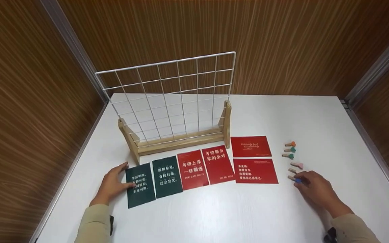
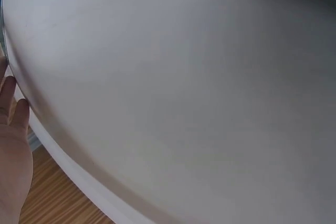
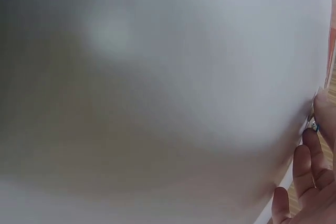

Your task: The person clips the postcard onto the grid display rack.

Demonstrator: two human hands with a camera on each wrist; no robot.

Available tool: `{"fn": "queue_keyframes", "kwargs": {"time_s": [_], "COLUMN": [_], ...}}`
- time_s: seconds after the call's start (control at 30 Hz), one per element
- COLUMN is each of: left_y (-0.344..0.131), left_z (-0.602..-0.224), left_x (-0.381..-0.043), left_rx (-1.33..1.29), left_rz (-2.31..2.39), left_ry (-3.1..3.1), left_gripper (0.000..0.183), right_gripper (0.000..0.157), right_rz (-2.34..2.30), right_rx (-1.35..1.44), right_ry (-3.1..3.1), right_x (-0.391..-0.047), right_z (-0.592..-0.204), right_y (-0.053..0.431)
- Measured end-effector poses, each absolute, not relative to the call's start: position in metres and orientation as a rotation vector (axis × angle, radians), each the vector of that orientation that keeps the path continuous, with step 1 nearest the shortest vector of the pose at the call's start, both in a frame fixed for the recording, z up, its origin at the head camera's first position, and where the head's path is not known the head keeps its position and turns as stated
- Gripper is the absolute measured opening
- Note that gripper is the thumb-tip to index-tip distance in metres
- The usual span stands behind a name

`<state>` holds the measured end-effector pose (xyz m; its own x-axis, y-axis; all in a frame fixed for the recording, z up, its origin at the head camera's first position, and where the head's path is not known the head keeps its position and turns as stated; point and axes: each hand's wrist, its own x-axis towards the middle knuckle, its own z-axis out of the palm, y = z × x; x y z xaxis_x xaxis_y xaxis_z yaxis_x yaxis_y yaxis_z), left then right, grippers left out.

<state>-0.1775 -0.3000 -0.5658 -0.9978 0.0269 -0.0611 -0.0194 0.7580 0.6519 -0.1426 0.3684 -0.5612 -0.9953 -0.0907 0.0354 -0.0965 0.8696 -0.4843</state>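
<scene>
My left hand (image 1: 110, 184) is at the leftmost dark green card (image 1: 140, 199), its thumb over the card's left edge and its fingers spread toward the upper corner. In the left wrist view, the fingers (image 2: 21, 114) look fairly straight. My right hand (image 1: 317, 189) pinches a small wooden clothespin with a blue decoration (image 1: 296, 181) at the tabletop. A speck of blue shows between thumb and finger in the right wrist view. Above it lie other clothespins in a column, including pink (image 1: 296, 165), teal (image 1: 288, 156) and orange (image 1: 290, 144) ones.
A white wire grid (image 1: 181, 91) stands in a wooden base (image 1: 181, 143) behind the cards. Another green card (image 1: 167, 189) and several red cards (image 1: 194, 182) lie in front of it and to its right on the white table (image 1: 214, 219). Wood-grain walls (image 1: 214, 27) enclose the table.
</scene>
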Motion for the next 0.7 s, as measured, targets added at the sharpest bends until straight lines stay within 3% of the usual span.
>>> {"fn": "queue_keyframes", "kwargs": {"time_s": [0.7], "left_y": [-0.2980], "left_z": [-0.5642], "left_x": [-0.1799], "left_rx": [0.083], "left_rz": [1.168], "left_ry": [2.879], "left_gripper": [0.085], "right_gripper": [0.022], "right_rz": [0.901], "right_rx": [0.205], "right_ry": [-2.946], "right_x": [-0.1440], "right_z": [-0.5580], "right_y": [0.3641]}}
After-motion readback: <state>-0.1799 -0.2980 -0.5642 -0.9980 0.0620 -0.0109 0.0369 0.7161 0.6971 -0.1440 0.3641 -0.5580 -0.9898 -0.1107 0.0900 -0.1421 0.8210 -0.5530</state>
